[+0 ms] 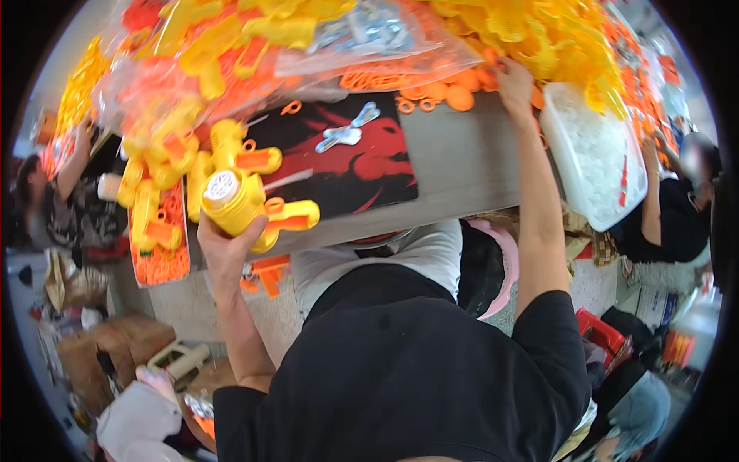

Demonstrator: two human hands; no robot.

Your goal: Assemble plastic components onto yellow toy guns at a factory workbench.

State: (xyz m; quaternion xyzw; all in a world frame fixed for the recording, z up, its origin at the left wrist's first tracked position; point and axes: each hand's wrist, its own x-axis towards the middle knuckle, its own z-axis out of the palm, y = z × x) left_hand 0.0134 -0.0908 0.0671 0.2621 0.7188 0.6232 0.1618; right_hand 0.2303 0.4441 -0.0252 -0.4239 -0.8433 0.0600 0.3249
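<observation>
My left hand [229, 250] is wrapped round a yellow plastic toy gun [235, 204]. Its round white end, pierced with small holes, faces up, and its handle with an orange trigger points right. More yellow toy guns [158, 204] are heaped just beyond and to the left. At the far side of the table, my right hand [516, 86] reaches into loose orange parts, its fingers bent together at the pile's edge. What they pinch, if anything, is too small to make out. Orange discs [459, 97] lie beside that hand.
A black-and-red mat [362, 173] bears a blue-and-white plastic piece [348, 134]. Yellow shells [531, 35] and bagged parts [362, 35] pile along the back. A white tub [566, 154] of clear pieces stands right; an orange-filled tray [171, 266] stands left. Other people work on both sides.
</observation>
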